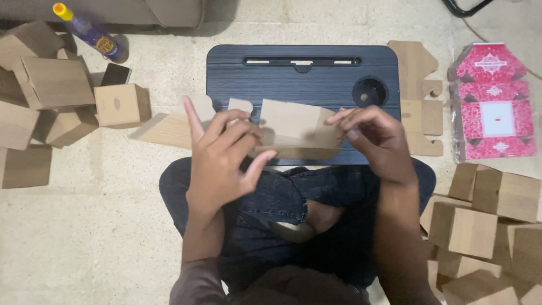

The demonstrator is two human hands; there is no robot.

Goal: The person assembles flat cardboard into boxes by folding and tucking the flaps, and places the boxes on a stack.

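A half-folded brown cardboard box (293, 127) is held over the near edge of a black lap table (282, 73). My left hand (223, 155) grips its left end, fingers wrapped over the top and thumb underneath. My right hand (375, 135) pinches the right end, fingertips on a side flap. More of the flat cardboard (169, 127) sticks out to the left behind my left hand. My crossed legs in dark jeans lie under the table.
Folded brown boxes are piled at the left (53, 82) and at the lower right (491, 209). Flat brown blanks (415, 73) lie right of the table, beside a wrapped stack of red printed blanks (494, 101). A glue bottle (90, 31) and a phone (116, 73) lie upper left.
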